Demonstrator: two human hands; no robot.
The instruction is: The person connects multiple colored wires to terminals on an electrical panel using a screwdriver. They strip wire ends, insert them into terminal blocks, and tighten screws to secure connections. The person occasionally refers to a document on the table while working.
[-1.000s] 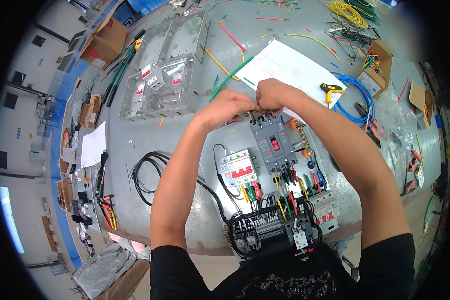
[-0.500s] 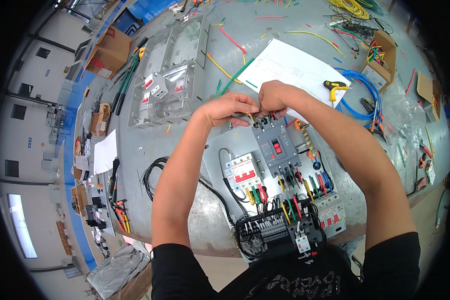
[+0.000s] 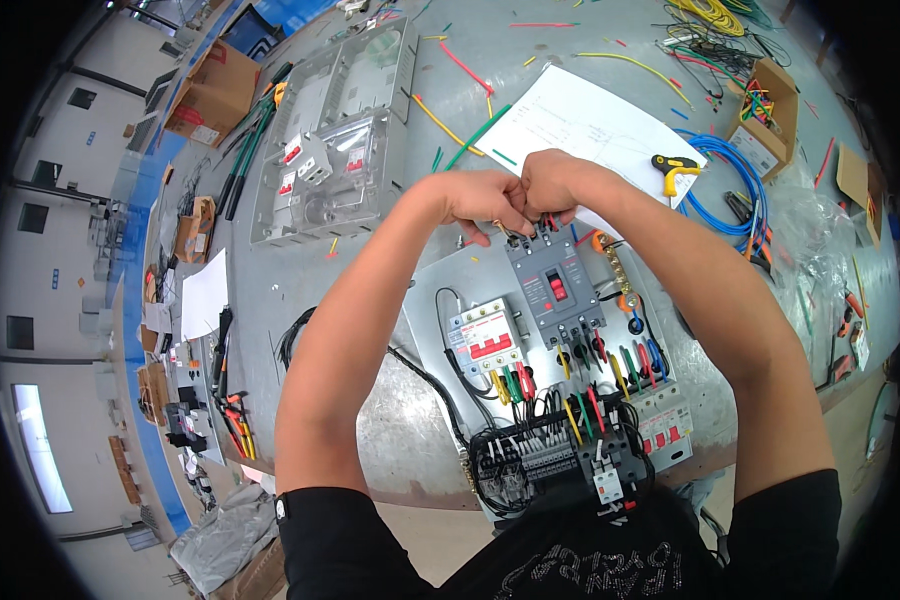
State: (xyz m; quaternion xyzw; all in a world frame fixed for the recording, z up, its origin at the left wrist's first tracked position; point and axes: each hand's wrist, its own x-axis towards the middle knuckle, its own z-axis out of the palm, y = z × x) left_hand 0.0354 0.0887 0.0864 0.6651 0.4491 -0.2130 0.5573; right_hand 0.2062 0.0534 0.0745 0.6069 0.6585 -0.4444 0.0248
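My left hand (image 3: 485,200) and my right hand (image 3: 553,184) meet at the far end of a grey moulded-case circuit breaker (image 3: 555,286) with a red toggle. Both are closed, fingertips pinched together over its upper terminals; what lies between them is hidden. Short wire ends show just below the fingers. The breaker is mounted on a metal plate (image 3: 427,318). To its left sits a white miniature breaker (image 3: 489,338) with red levers, yellow, green and red wires at its near side. Nearer to me are a black terminal block (image 3: 550,458) and a brass busbar (image 3: 613,266) at the right.
A clear-lidded meter box (image 3: 342,130) lies at the far left. Beyond my hands is a paper sheet (image 3: 580,120), with a yellow-black tool (image 3: 673,172) on it. Blue wire coils (image 3: 745,200) and a cardboard box (image 3: 770,120) are at right; pliers (image 3: 238,425) at left.
My left hand has shifted slightly right, against the right hand, and its fingers have curled downward. My left forearm has swung outward a little. The view has moved slightly.
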